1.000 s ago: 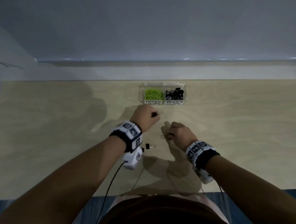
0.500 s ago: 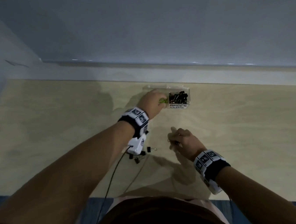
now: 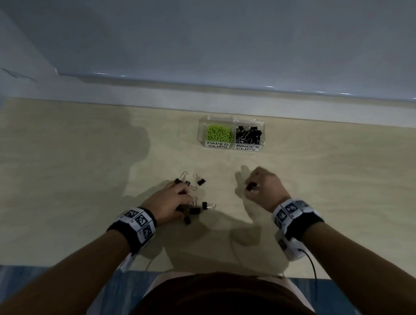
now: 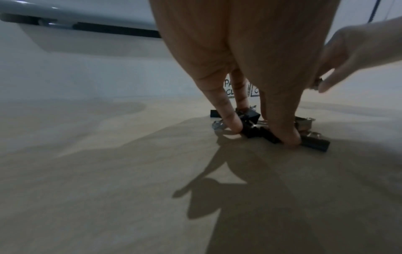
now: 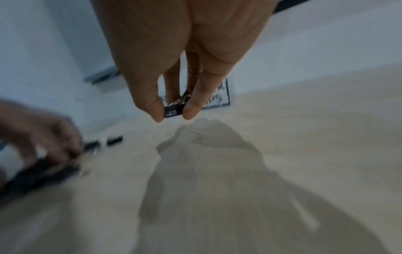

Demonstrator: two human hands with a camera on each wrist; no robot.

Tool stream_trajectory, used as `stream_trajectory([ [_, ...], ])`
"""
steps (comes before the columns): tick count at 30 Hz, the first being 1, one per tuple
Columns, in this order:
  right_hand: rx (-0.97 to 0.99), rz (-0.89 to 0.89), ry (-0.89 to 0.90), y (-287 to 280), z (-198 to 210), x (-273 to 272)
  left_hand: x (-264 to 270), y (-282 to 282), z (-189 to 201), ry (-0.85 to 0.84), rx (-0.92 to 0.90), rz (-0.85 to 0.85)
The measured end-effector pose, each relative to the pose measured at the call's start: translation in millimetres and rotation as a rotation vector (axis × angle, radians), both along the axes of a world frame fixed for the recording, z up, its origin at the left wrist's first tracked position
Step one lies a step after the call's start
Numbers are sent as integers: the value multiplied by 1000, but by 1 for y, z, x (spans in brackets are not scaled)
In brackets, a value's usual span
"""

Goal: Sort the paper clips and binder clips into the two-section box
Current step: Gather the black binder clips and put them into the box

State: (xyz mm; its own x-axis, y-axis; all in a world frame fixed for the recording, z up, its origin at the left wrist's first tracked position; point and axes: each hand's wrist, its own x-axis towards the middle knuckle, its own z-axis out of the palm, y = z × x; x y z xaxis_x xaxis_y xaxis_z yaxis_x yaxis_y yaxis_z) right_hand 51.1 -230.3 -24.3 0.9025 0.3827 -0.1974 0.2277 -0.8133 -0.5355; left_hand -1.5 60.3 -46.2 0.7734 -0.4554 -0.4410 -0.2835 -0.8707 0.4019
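A clear two-section box [image 3: 260, 126] stands at the back of the wooden table, with green paper clips [image 3: 219, 133] in its left section and black binder clips [image 3: 248, 135] in its right. Several loose black binder clips [image 3: 200, 181] lie in front of it, on the left. My left hand [image 3: 185, 199] reaches down into that pile, and its thumb and finger [image 4: 231, 120] pinch a binder clip [image 4: 254, 131] lying on the table. My right hand [image 3: 252, 187] hovers just above the table to the right and pinches one black binder clip [image 5: 173, 111] between thumb and finger.
A white ledge [image 3: 272, 96] and wall run behind the table [image 3: 62, 172]. The table's front edge lies near my body, with blue floor [image 3: 14, 277] below it. Black cables [image 3: 312, 269] hang from both wrist cameras.
My left hand has come back from the paper clip section of the box and dropped onto the loose binder clips. The right hand still holds its clip in about the same place.
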Motion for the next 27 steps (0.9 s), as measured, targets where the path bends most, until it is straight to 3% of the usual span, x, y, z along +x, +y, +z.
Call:
stream_trajectory([
  [4, 137, -224, -173, 3, 32, 51, 4, -1, -1, -15, -41, 48],
  [7, 33, -253, -187, 10, 49, 85, 4, -3, 1, -1, -100, 142],
  [11, -99, -45, -215, 40, 49, 67, 3, -3, -1, 6, -128, 231],
  [17, -146, 398, 168, 87, 10, -19, 1, -5, -1, -34, -175, 347],
  [27, -237, 374, 177, 95, -10, -31, -3, -7, 5, -34, -155, 406],
])
